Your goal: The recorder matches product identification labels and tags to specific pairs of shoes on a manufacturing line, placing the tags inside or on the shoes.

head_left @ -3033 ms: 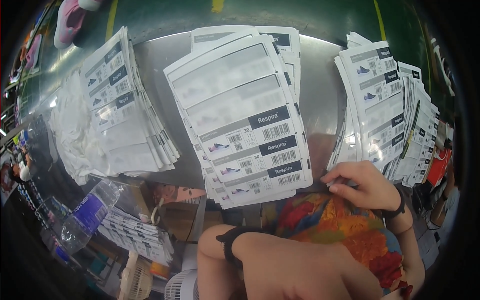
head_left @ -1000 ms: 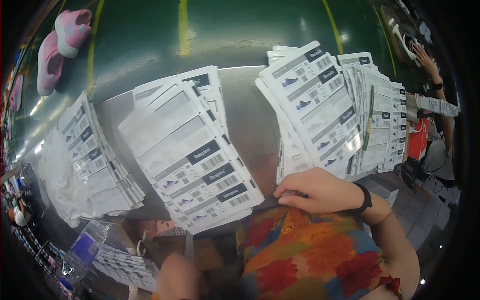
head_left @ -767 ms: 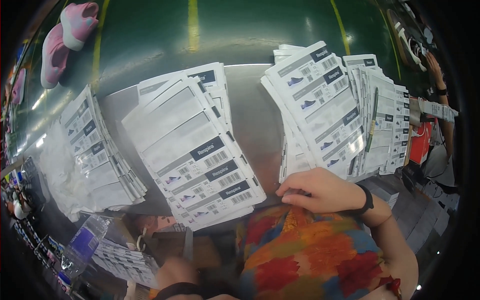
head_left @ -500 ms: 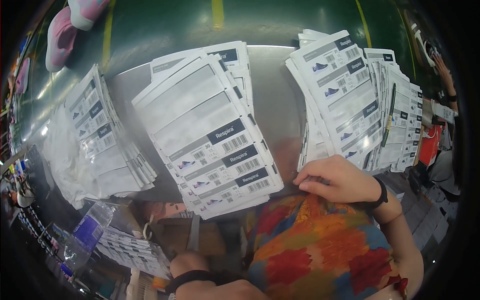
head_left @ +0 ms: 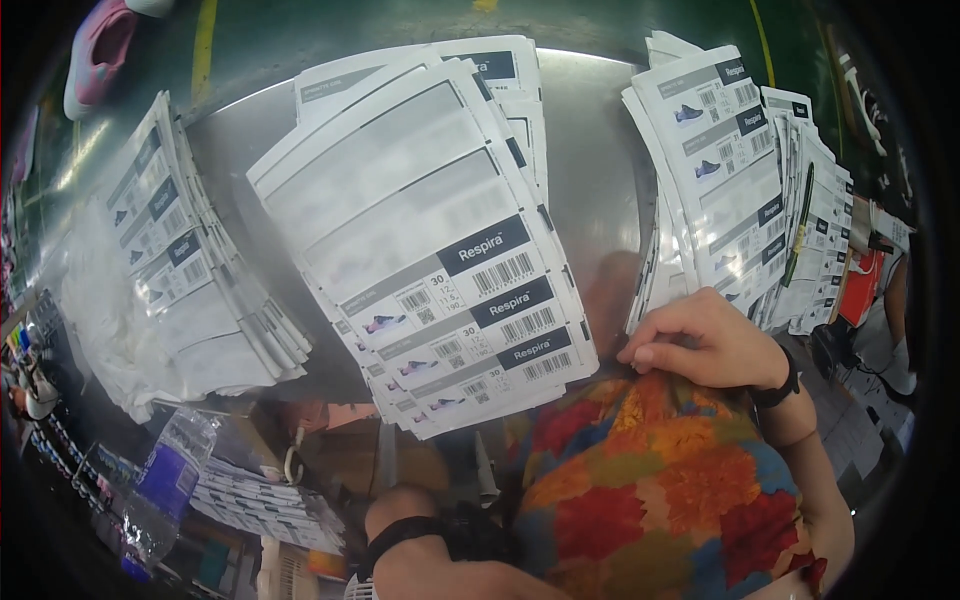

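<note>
Sheets of printed shoe labels lie in a fanned stack on the metal table before me. My right hand rests at the table's near edge, its fingers curled together with nothing visible in them. It is beside the lower end of a second label stack on the right. My left hand is low down, below the table edge; a black band circles the wrist and the fingers are hidden. Close to it are a dark thing I cannot make out and a narrow metal piece.
A third label stack lies left beside crumpled clear plastic. A dark pen lies on the far-right sheets. A water bottle and more sheets are lower left. Pink shoes stand beyond.
The view has shifted, and the central stack looks larger and higher. My left forearm appears farther right, with the dark thing and metal piece now showing near it. My right hand keeps its curled pose.
</note>
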A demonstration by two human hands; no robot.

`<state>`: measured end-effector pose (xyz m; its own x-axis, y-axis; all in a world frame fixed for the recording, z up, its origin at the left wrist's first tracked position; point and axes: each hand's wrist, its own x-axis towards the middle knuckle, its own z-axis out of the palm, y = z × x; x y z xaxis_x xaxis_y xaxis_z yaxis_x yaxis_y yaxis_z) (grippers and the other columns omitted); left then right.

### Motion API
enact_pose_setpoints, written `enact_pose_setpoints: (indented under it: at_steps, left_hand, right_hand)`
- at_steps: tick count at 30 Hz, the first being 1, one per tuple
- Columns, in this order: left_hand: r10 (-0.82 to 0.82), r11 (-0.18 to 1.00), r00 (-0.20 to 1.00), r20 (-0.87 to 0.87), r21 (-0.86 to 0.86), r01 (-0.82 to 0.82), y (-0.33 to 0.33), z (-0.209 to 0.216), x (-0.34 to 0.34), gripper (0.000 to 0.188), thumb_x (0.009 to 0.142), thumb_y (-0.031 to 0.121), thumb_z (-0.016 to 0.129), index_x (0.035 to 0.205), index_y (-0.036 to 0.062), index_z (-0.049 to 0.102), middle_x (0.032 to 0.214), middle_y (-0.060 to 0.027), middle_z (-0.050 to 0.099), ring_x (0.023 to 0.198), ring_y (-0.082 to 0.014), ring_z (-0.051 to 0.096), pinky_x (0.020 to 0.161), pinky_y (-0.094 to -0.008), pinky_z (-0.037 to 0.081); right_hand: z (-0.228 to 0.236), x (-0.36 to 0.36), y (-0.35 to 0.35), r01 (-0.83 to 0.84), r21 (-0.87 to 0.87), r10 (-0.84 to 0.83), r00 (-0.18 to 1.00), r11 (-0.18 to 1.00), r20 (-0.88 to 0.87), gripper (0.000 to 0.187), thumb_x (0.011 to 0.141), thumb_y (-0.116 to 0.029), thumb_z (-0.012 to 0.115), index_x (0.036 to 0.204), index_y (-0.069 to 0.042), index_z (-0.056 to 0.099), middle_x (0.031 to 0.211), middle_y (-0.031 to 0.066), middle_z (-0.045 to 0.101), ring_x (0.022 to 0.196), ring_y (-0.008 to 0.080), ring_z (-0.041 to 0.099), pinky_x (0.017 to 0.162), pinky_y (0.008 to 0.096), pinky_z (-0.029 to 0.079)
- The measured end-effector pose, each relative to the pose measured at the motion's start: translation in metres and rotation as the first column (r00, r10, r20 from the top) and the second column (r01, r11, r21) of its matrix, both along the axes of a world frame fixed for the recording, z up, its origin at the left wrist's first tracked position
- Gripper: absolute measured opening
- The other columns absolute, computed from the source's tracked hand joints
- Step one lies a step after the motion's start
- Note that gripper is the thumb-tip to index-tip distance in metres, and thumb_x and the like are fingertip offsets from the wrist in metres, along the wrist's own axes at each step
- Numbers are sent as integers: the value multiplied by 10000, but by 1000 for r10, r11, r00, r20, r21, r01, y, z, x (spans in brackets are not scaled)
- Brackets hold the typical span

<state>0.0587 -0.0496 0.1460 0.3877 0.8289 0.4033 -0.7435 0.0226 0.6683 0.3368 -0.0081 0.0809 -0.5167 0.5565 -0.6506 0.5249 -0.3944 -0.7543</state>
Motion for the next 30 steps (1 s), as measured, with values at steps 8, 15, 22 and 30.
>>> enact_pose_setpoints:
  at_steps: [8, 15, 22, 30]
  left_hand:
    - [134, 977, 979, 156, -185, -104, 17, 11, -19, 310, 873, -27, 506, 568, -6, 553, 520, -156, 528, 438, -247, 552, 540, -395, 561]
    - [115, 968, 991, 74, -234, -95, 23, 14, -35, 336, 872, -52, 529, 541, 2, 502, 484, -172, 494, 421, -276, 570, 551, -494, 604]
    - [-174, 951, 963, 205, -221, 218, 39, 5, -36, 338, 945, 72, 529, 625, -36, 555, 565, -181, 533, 487, -302, 598, 638, -544, 600]
    - [-279, 947, 931, 237, 231, 225, 36, -26, -19, 328, 904, 317, 647, 690, 69, 635, 653, -105, 566, 566, -288, 594, 509, -357, 470]
  right_hand:
    - [-2, 3, 5, 48, -176, -43, 999, 983, 30, 170, 974, -153, 644, 991, 7, 701, 803, 59, 738, 710, 99, 699, 645, 224, 535]
    - [1, -3, 5, 191, -292, -163, 980, 937, 116, 189, 1000, -121, 599, 1077, 40, 662, 875, 110, 758, 798, 116, 737, 717, 229, 574]
    - [3, -9, 7, 201, -310, -170, 978, 929, 122, 193, 994, -108, 605, 1053, 62, 675, 866, 130, 753, 821, 152, 744, 732, 250, 598]
    - [3, -11, 6, 171, -260, -148, 983, 951, 104, 199, 1008, -141, 590, 1068, 33, 667, 872, 108, 756, 779, 125, 739, 700, 237, 578]
